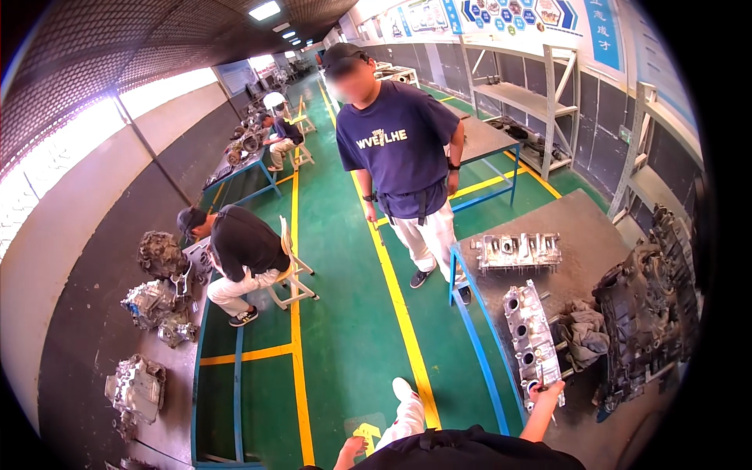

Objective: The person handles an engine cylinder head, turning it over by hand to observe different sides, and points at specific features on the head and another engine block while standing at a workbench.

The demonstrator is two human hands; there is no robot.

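Head view: your right hand [548, 389] sat at the near end of the long grey engine part [533, 337] on the dark table [580, 219], fingers curled round a small tool w/ a red bit; can't tell how tight the grip was. The part lay lengthwise, running away from you, w/ a crumpled grey rag [583, 333] just beside it on the right & a big dark engine block [650, 305] beyond that. A second grey part [518, 251] lay crosswise further back on the same table. Your left hand [351, 450] hung low by your leg, fingers loosely open, holding nothing. A person in a navy shirt [399, 141] stood at the table's far corner, another sat at the left bench [180, 345]
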